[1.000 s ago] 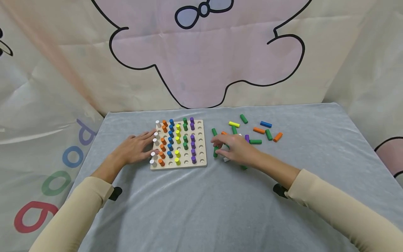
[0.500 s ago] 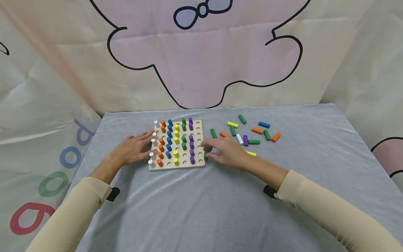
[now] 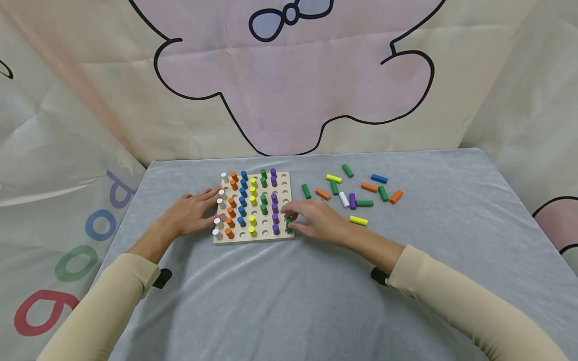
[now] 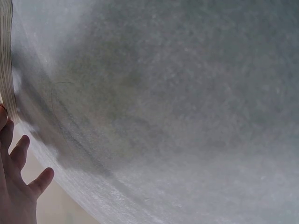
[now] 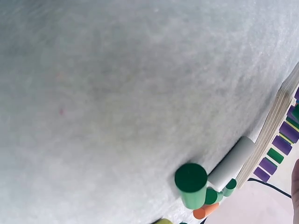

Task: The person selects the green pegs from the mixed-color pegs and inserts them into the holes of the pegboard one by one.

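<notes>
A pale wooden pegboard (image 3: 244,241) holds upright pegs in columns of white, orange, blue, yellow, green and purple. My left hand (image 3: 191,214) lies at the board's left edge, fingers spread beside the white pegs (image 3: 218,233); the left wrist view catches part of this hand (image 4: 18,186) by the board's side (image 4: 5,56). Between thumb and fingers, my right hand (image 3: 322,220) pinches a green peg (image 3: 288,225), upright over the front of the rightmost column. Whether it sits in a hole cannot be told. Only a sliver of right finger (image 5: 295,191) shows in the right wrist view.
Loose pegs lie right of the board on the grey cloth (image 3: 271,301): orange (image 3: 322,194), white (image 3: 344,200), purple (image 3: 352,201), yellow (image 3: 358,220), blue (image 3: 379,178) and several green (image 3: 364,203). Close to the board, the right wrist view shows a white peg (image 5: 233,161) and a green peg (image 5: 190,184).
My right hand has moved left from the loose pegs to the board's right column, bringing a green peg. A yellow peg behind it is uncovered. My left hand stays put.
</notes>
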The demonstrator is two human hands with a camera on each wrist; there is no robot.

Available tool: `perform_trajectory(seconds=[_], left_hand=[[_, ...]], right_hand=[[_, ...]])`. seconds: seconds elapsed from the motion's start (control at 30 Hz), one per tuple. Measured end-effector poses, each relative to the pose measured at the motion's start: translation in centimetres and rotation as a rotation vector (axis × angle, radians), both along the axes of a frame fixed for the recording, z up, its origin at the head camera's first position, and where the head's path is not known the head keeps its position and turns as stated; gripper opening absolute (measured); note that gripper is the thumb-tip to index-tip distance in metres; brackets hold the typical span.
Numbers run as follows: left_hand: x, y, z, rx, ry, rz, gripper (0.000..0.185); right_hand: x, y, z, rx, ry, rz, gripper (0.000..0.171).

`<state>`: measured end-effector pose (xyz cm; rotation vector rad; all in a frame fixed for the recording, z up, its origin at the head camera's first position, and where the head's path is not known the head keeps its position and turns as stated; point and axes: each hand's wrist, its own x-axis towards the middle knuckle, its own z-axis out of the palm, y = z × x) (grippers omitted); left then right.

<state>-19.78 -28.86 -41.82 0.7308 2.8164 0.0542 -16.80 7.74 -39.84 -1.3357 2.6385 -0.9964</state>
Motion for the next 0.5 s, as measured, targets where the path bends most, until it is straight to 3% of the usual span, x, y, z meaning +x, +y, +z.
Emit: perform_trajectory(seconds=[0.5], left_hand=[[0.0, -0.23, -0.02, 0.018, -0.003, -0.002, 0.084]], right_hand=[[0.09, -0.73, -0.29, 0.009, 0.025, 0.022, 0.032]])
